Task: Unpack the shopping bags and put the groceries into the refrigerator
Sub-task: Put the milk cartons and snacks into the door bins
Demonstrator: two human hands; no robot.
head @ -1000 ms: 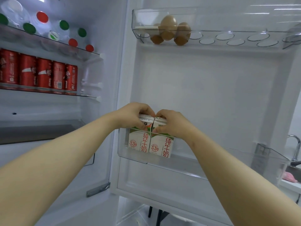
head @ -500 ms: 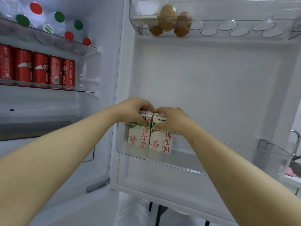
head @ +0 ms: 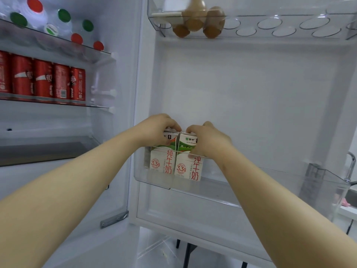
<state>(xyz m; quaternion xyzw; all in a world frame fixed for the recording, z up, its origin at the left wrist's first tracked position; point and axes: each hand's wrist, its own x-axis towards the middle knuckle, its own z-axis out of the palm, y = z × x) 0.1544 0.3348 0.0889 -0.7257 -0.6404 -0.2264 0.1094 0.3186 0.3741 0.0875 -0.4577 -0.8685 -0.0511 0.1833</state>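
Two white and green milk cartons with red characters stand side by side at the left end of the clear door bin [head: 251,192] of the open refrigerator. My left hand [head: 154,128] grips the top of the left carton [head: 162,161]. My right hand [head: 206,140] holds the top and right side of the right carton [head: 186,167]. Both cartons are upright and touch each other. My fingers hide the carton tops.
Several brown eggs [head: 201,22] sit in the door's top egg tray [head: 280,26]. Red soda cans [head: 44,80] line the middle shelf, and bottles with red and green caps [head: 63,16] stand on the shelf above. A sink tap [head: 351,167] shows at the far right.
Both cartons have sunk a little deeper into the door bin with my hands still on them. The view has tilted slightly downward.
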